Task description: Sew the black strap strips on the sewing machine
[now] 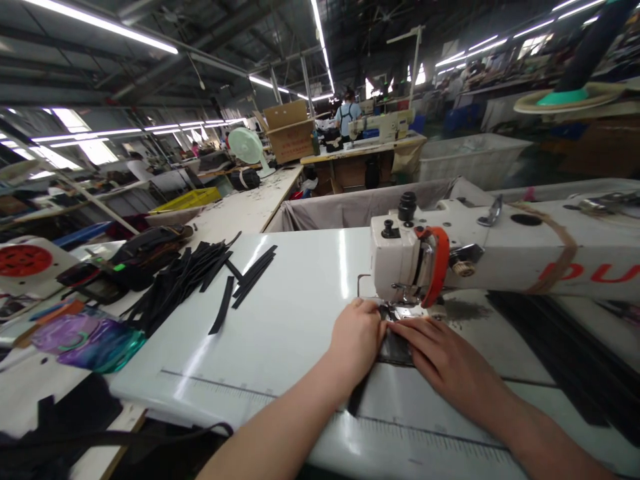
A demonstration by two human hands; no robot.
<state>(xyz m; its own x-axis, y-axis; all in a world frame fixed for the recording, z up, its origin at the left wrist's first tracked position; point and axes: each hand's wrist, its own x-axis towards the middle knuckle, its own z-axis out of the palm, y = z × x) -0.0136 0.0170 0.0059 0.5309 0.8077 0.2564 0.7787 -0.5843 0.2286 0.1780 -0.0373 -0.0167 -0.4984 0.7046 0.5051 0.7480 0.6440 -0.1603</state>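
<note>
At the needle area of a white sewing machine (397, 260), my left hand (357, 340) is closed, its fingers curled on a black fabric strip (395, 352) beside the presser foot. From the other side, my right hand (440, 350) lies with its fingers stretched out, the tips on the same strip close to my left fingers. Part of the strip shows between the hands, and a dark end comes out below my left wrist. The fingertips partly hide the metal presser foot (395, 312). An orange guard (436, 267) hangs at the machine's head.
Loose black strips (255, 277) lie left on the pale table (295, 320), beside a larger strip pile (185, 280). Long black strips (560, 353) lie under the machine arm. A purple-teal pouch (93, 340) sits far left. Behind are a fan (247, 145), cardboard box (290, 133) and a person (347, 117).
</note>
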